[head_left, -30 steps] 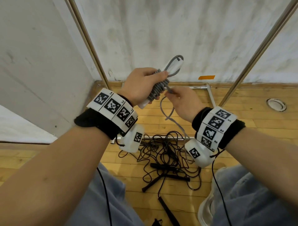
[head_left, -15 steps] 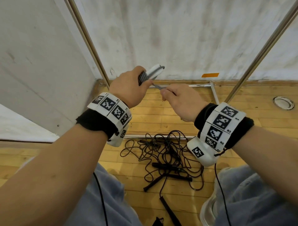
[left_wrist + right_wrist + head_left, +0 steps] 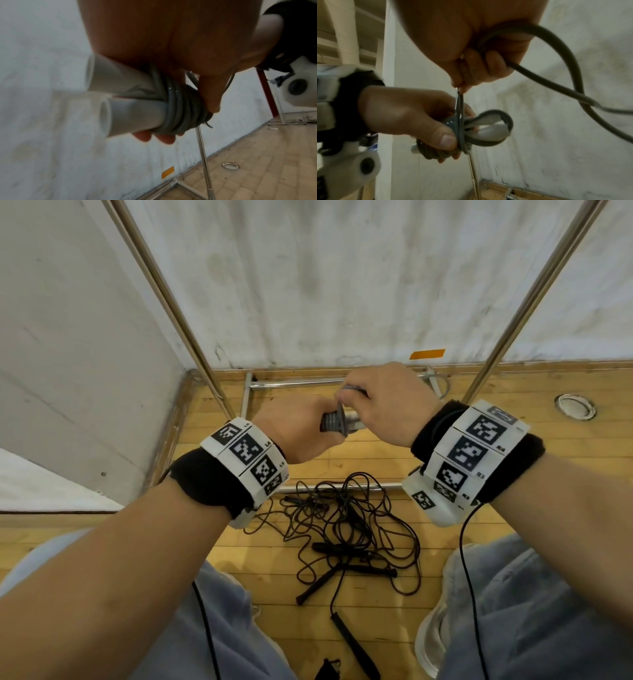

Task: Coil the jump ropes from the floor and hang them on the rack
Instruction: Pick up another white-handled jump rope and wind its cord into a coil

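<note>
My left hand (image 3: 301, 429) grips a grey jump rope (image 3: 334, 424) wound tightly round its two white handles (image 3: 126, 97), held at chest height in front of the rack. The coil (image 3: 181, 108) sits under my left thumb (image 3: 443, 139). My right hand (image 3: 383, 402) pinches the loose grey rope end (image 3: 556, 40) just above the coil, with a loop trailing off to the right. On the floor below lies a tangle of black jump ropes (image 3: 346, 529) with black handles (image 3: 356, 570).
Two slanted metal rack poles (image 3: 171, 299) (image 3: 534, 292) rise on either side, with the rack's base bars (image 3: 294, 383) on the wooden floor by the white wall. My knees in blue jeans (image 3: 534, 611) flank the black ropes. A round floor fitting (image 3: 575, 407) lies far right.
Both hands have dropped lower and turned; the coil went from upright to lying sideways. My right hand has come over the bundle, drawing the loose end tighter.
</note>
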